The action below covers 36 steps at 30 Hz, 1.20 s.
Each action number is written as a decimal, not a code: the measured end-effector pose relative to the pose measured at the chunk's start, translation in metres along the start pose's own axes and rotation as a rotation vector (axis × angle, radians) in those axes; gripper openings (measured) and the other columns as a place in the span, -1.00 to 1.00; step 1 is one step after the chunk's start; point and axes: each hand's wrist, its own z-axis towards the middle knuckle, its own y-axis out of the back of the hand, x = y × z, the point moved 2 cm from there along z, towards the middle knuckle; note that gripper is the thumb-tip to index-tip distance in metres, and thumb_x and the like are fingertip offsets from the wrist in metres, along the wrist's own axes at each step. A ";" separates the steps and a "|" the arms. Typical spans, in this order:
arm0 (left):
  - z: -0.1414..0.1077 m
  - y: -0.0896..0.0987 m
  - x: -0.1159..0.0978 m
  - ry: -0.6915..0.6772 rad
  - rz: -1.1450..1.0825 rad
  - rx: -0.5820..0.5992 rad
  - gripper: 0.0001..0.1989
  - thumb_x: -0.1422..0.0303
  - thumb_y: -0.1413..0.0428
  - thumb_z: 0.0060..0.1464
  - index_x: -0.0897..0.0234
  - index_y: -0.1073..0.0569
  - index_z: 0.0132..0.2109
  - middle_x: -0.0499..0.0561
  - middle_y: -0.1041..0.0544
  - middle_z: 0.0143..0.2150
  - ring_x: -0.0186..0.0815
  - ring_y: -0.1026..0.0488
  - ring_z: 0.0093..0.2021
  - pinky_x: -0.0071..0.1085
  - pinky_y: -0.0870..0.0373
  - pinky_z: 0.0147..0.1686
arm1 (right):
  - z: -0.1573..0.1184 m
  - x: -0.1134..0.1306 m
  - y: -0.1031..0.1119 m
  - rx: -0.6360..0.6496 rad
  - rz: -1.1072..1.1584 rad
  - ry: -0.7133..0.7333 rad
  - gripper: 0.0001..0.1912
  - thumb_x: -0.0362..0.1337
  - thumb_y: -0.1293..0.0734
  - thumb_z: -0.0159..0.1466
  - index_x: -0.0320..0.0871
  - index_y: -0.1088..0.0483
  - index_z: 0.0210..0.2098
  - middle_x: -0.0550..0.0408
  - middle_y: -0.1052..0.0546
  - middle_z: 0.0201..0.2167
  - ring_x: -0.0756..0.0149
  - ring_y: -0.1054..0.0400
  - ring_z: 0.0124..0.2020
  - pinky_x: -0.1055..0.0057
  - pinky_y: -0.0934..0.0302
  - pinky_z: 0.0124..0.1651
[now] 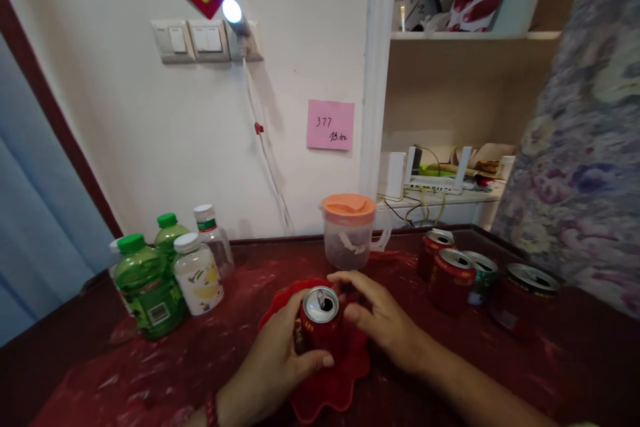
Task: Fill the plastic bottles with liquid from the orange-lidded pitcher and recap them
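Note:
A red drink can with its top opened stands on a red scalloped plate near the table's front. My left hand wraps around the can from the left, thumb across its front. From the right, my right hand touches the can's upper side, with the fingers curled near the rim. Just behind the can stands a clear plastic jug with an orange lid.
Green-capped and white-capped bottles cluster at the left of the dark red table. Several more cans stand at the right, next to a flowered cloth. Behind are a wall with switches, a pink note and shelves.

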 end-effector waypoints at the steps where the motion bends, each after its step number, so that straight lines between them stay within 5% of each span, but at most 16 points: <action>1: 0.000 0.000 0.000 0.008 0.000 0.002 -0.26 0.40 -0.41 -0.09 0.15 -0.36 0.24 0.12 -0.47 0.26 0.02 -0.40 0.23 -0.10 -0.28 0.26 | -0.001 0.002 -0.003 0.019 -0.008 -0.008 -0.39 0.18 -0.42 0.31 -0.09 -0.41 0.14 0.06 -0.44 0.00 0.12 -0.33 0.00 0.31 -0.20 0.06; 7: 0.004 -0.001 -0.003 -0.008 -0.077 0.035 -0.32 0.30 -0.36 0.02 0.11 -0.34 0.27 0.10 -0.46 0.29 0.03 -0.40 0.24 -0.12 -0.36 0.22 | -0.004 -0.002 -0.019 0.042 -0.070 -0.064 -0.13 -0.14 -0.66 0.12 -0.03 -0.28 0.32 0.06 -0.33 0.18 0.07 -0.21 0.18 0.25 -0.09 0.24; 12: 0.006 -0.001 0.005 0.010 -0.071 0.054 -0.20 0.27 -0.43 -0.12 0.07 -0.36 0.28 0.11 -0.48 0.27 0.15 -0.38 0.27 0.03 -0.31 0.26 | -0.003 0.005 -0.023 -0.020 -0.114 -0.059 -0.20 -0.51 -0.67 0.06 0.00 -0.38 0.21 0.16 -0.43 0.03 0.19 -0.32 0.04 0.37 -0.19 0.13; 18: 0.006 0.002 0.028 -0.023 0.017 -0.038 -0.20 0.24 -0.41 -0.11 0.02 -0.36 0.29 0.09 -0.48 0.28 0.18 -0.39 0.27 0.05 -0.35 0.24 | -0.001 0.013 -0.024 -0.095 -0.149 -0.034 -0.20 -0.53 -0.72 -0.07 -0.06 -0.45 0.10 0.16 -0.45 -0.06 0.19 -0.35 -0.05 0.39 -0.23 0.05; 23: 0.007 0.003 0.035 -0.011 0.025 0.022 -0.21 0.18 -0.40 -0.09 0.05 -0.35 0.29 0.11 -0.49 0.27 0.21 -0.37 0.28 0.08 -0.31 0.26 | 0.000 0.009 -0.023 -0.092 -0.134 -0.033 -0.20 -0.50 -0.72 -0.07 -0.04 -0.47 0.10 0.18 -0.47 -0.08 0.20 -0.37 -0.08 0.41 -0.25 0.01; 31: 0.002 -0.009 0.006 0.022 -0.234 0.087 -0.20 0.25 -0.40 -0.09 0.06 -0.32 0.29 0.10 -0.47 0.28 0.09 -0.38 0.27 0.02 -0.26 0.28 | -0.005 0.009 -0.023 -0.053 -0.022 -0.012 -0.41 -0.40 -0.57 0.08 -0.06 -0.46 0.09 0.15 -0.48 -0.03 0.18 -0.35 -0.02 0.36 -0.21 0.06; 36: -0.001 -0.004 -0.004 0.063 -0.042 0.070 -0.16 0.29 -0.41 -0.10 0.15 -0.30 0.32 0.16 -0.46 0.28 0.09 -0.38 0.25 -0.01 -0.26 0.27 | -0.007 0.002 -0.022 0.009 -0.011 -0.073 -0.35 -0.25 -0.49 0.15 -0.12 -0.35 0.22 0.03 -0.40 0.14 0.10 -0.24 0.15 0.23 -0.06 0.24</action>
